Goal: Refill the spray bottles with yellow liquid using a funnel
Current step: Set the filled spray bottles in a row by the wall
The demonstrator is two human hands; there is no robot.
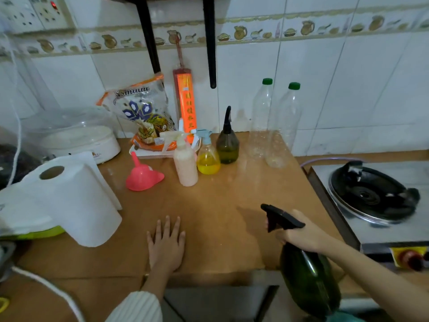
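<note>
My right hand (301,235) grips the neck of a dark green spray bottle (310,282) with a black trigger head, held off the front edge of the brown table (220,217). My left hand (166,245) lies flat on the table, fingers straight. A pink funnel (142,174) rests mouth-down at the middle left. Behind it stand a white spray bottle (185,163), a small clear spray bottle with yellow liquid (208,159) and a dark olive bottle with a black nozzle (227,141).
Two empty clear plastic bottles with green caps (274,126) stand at the back right. A paper towel roll (69,198) lies at the left. A gas stove (373,194) is at the right. A snack bag (144,112) and a white cooker (76,135) sit at the back.
</note>
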